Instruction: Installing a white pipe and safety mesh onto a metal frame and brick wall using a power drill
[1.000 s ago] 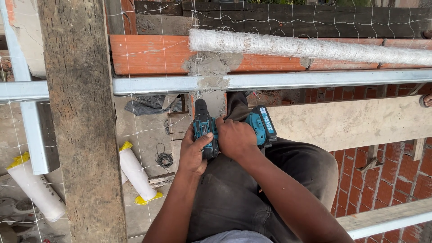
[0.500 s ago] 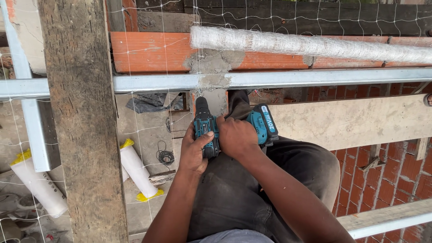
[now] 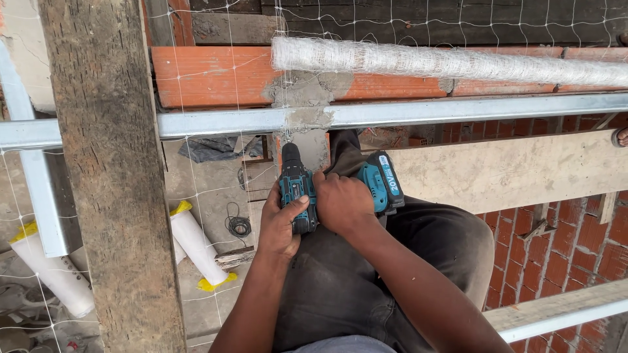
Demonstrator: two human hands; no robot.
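Little has moved: both hands, left hand (image 3: 280,225) and right hand (image 3: 340,204), stay clamped round the teal cordless drill (image 3: 297,186), aimed at the metal rail (image 3: 405,112).

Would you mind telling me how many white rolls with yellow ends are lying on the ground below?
2. One roll lies just right of the wooden post, left of the left hand. The other roll lies at the far left. The post may hide more.

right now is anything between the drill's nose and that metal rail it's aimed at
Nothing visible. Both hands, left hand and right hand, grip the drill, whose nose points at the mortar patch on the metal rail, with no object between.
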